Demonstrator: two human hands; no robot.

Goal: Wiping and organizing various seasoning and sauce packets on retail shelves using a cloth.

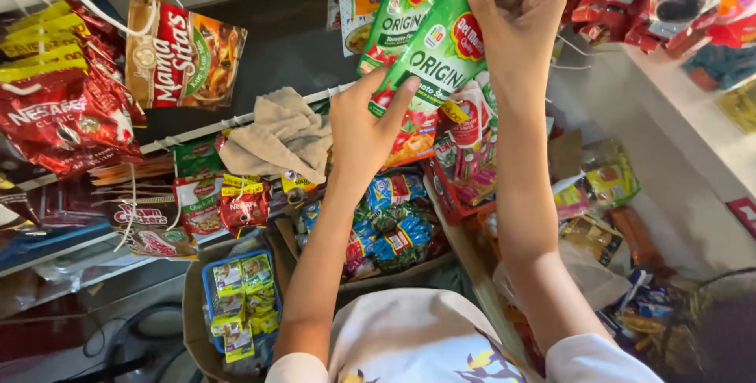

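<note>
1. Pinching the top edge of a green sauce pouch (437, 56), the right hand (512, 17) has its fingers curled tight over that upper corner, high against the hanging display.
2. Lower down, the left hand (366, 127) has its fingers spread flat on the pouch's bottom half, index finger and thumb forking along its lower edge.
3. The pouch's long axis runs tilted, from upper right at the right hand down to lower left at the left hand; both hands touch it, one at each end.
4. A second green pouch (398, 13) hangs just behind it, to the left.
5. Beyond, a tan cloth (279, 135) lies over the wire rack's (197, 129) edge, and red sachets (55, 111) hang at far left.
</note>
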